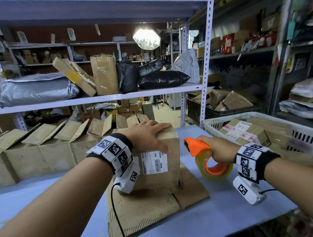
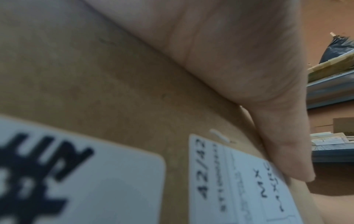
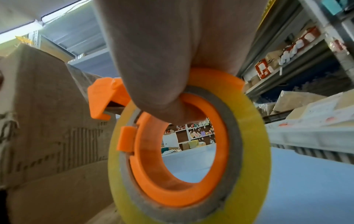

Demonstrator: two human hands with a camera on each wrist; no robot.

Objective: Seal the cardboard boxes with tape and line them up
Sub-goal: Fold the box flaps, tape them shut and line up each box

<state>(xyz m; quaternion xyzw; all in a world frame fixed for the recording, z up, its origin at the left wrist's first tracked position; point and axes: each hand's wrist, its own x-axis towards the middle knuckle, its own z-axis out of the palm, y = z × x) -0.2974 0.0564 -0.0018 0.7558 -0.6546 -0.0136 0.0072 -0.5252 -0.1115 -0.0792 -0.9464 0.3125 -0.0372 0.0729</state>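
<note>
Nearest the head camera, at 6 o'clock: flattened corrugated cardboard sheet (image 1: pixel 153 207) spread on pale blue table (image 1: pixel 229 210), one corner torn and ribbed.

On that sheet, toward 12 o'clock: closed cardboard box (image 1: pixel 161 165), upright, white shipping label (image 1: pixel 154 163) with barcode on near face, "42/42" and "MX" readable in left wrist view (image 2: pixel 247 186).

Left hand (image 1: pixel 146 138) laid flat across box top from 9 o'clock side, fingers straight and spread over lid, thumb (image 2: pixel 283 145) angled down near face, tip just at label's upper edge. Pressing, not clasping.

Right hand (image 1: pixel 218 147) at 3 o'clock of box, clenched round orange tape dispenser (image 1: pixel 197 147), fingers hooked through core in right wrist view (image 3: pixel 161 94). Yellowish clear tape roll (image 1: pixel 216 171) seated on orange ring, hanging below fist, above table; whether touching table, cannot tell. Orange cutter head aimed toward box's right face, just beside it, apart.

At 9 to 11 o'clock: row of open cardboard boxes (image 1: pixel 45 151), flaps raised, side by side along table's far edge, ending beside pressed box.

At 2 o'clock: white slatted plastic basket (image 1: pixel 305 137) holding labelled parcels.

Behind, 12 o'clock: metal shelving (image 1: pixel 96 98) loaded with taped cartons, grey and black poly mailer bags.
</note>
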